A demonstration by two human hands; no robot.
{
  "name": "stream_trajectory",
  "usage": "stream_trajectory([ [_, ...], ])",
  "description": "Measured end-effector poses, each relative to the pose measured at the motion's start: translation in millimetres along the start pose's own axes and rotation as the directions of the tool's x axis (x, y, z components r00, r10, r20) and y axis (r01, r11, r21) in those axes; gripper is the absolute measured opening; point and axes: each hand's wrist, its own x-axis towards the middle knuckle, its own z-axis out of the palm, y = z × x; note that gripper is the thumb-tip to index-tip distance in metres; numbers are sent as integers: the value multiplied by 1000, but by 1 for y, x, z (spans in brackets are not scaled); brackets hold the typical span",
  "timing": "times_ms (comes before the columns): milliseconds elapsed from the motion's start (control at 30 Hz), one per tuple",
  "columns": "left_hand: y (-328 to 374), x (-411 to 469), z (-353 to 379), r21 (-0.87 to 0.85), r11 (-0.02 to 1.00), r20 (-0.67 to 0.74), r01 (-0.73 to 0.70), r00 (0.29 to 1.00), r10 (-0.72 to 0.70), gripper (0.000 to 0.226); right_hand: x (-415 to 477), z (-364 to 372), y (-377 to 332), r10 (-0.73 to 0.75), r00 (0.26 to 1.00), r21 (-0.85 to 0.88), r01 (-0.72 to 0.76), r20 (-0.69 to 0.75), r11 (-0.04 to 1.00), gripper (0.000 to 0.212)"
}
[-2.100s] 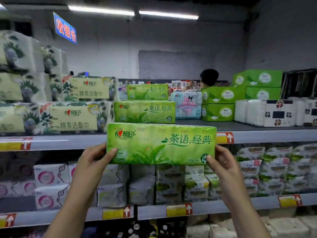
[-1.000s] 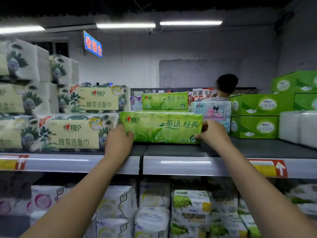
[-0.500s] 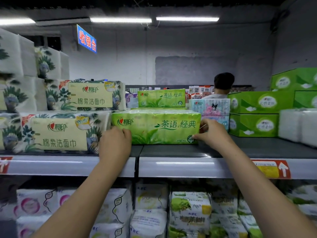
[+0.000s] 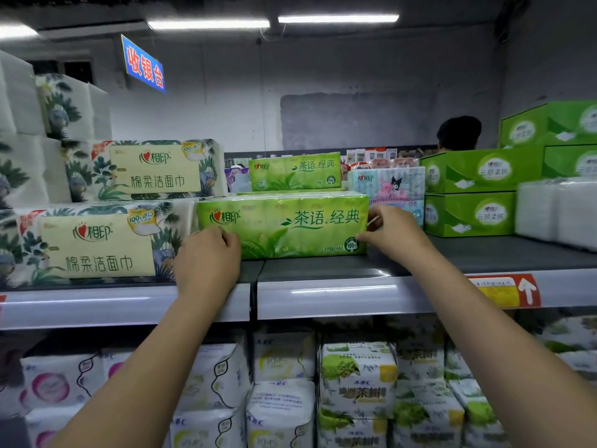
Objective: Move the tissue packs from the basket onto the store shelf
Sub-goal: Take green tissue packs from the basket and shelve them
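Note:
A green tissue pack [image 4: 290,224] rests on the dark top shelf [image 4: 452,257], in front of another green pack of the same kind [image 4: 295,171] that lies higher up behind it. My left hand [image 4: 208,257] grips the front pack's lower left corner. At the pack's right end, my right hand [image 4: 392,232] pinches the edge with its fingertips. The basket is out of view.
Floral tissue packs [image 4: 97,244] stack up directly left of the green pack. A pale blue cartoon pack [image 4: 387,185], green boxes [image 4: 471,215] and white packs [image 4: 555,211] stand to the right. Lower shelves hold several white and green packs [image 4: 355,379]. A person's head [image 4: 458,132] shows behind.
I lifted the green pack from chest height onto the top shelf. Over the last second it slid back and left, closer to the floral packs; both hands stay on its ends.

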Motion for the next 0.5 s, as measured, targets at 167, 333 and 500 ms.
stream_trajectory([
  [167,2,-7,-4,-89,994,-136,-61,989,48,29,-1,0,7,63,997,82,-59,-51,995,45],
  [333,0,-12,-5,-216,961,-263,-174,958,115,16,-19,-5,2,62,898,163,11,-436,987,16],
  [500,2,-15,-7,-141,966,-183,-218,964,191,24,-37,-4,-5,-108,837,35,150,-536,988,12],
])
